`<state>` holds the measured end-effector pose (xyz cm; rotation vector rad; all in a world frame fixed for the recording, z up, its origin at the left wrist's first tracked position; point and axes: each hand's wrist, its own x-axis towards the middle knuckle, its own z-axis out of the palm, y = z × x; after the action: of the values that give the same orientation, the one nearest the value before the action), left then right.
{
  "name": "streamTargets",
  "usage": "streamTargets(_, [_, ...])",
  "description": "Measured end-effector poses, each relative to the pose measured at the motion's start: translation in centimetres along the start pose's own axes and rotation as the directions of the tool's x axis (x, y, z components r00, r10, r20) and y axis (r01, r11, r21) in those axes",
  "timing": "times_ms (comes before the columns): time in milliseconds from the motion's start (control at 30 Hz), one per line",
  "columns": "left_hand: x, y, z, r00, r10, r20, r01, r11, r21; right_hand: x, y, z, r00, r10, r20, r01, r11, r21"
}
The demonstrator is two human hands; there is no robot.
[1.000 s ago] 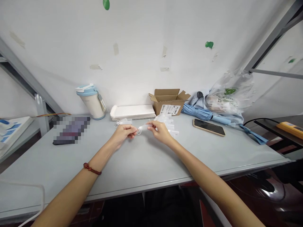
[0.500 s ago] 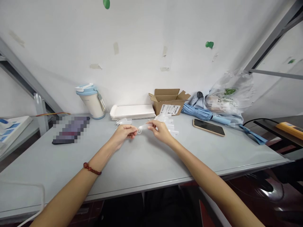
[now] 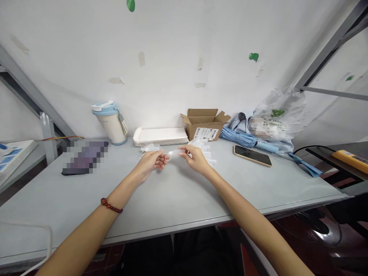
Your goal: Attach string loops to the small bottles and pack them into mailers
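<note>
Over the middle of the table, a small translucent white plastic piece with a thin white ring at its left end [image 3: 174, 152] spans the gap between my hands. My left hand [image 3: 148, 162] pinches the ring end between thumb and fingertips. The other end is gripped by the thumb and forefinger of my right hand [image 3: 197, 158]. Behind my right hand lie several clear plastic pieces [image 3: 209, 155], partly hidden by it. Similar pieces with rings [image 3: 150, 148] lie in a small heap just behind my left hand.
Along the wall stand a cream and blue tumbler [image 3: 110, 122], a stack of white envelopes [image 3: 161, 136] and an open cardboard box [image 3: 205, 128]. To the right lie a phone [image 3: 252, 155], a folded blue umbrella [image 3: 244, 137] and a plastic bag [image 3: 280, 119]. A blurred-out dark object [image 3: 84, 157] lies left.
My left fingers have shifted slightly at the ring, the lower ones opening a little. The plastic piece stays between both hands. The view has moved slightly.
</note>
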<state>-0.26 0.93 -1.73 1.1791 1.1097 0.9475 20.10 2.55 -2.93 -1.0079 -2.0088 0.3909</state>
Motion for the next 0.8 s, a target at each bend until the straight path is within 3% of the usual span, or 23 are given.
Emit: streamTargets(800, [-0.4,0.1,0.2,0.995,0.087,-0.055,-0.080,0.991,0.108,-0.8,-0.4,1.2,1.000,0.020,-0.012,-0.020,1.000,-0.019])
